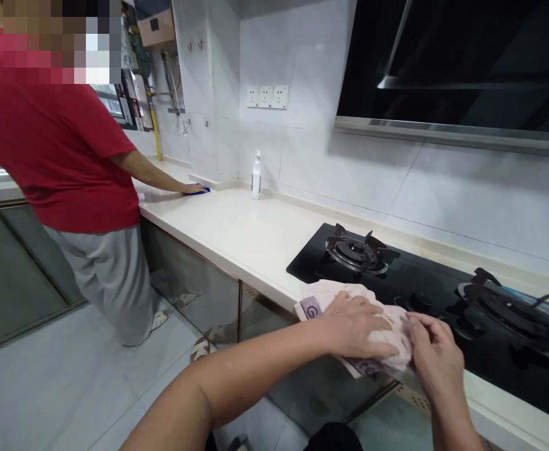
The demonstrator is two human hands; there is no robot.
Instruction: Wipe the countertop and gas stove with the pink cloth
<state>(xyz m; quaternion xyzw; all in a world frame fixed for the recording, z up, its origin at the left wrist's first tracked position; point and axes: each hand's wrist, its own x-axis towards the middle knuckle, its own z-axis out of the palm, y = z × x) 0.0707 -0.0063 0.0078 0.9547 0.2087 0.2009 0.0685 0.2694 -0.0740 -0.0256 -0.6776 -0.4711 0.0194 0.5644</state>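
— Red shirt on the far left?
— Yes; a co-worker (62, 144) leans over the bench (236, 232), one hand flat on a blue cloth (198, 190); a white spray bottle (256, 175) stands upright near the wall, its contents hidden.
— And the wearer's left hand (356, 326)?
— Palm down, fingers (377, 335) spread flat, pressing a pink towel (330, 294) at the bench's front edge, just beside the black hob (419, 282); forearm reaching in from below.
— The right hand (431, 357)?
— Fingers (415, 322) curled, pinching the towel's right end; wrist bent upward.
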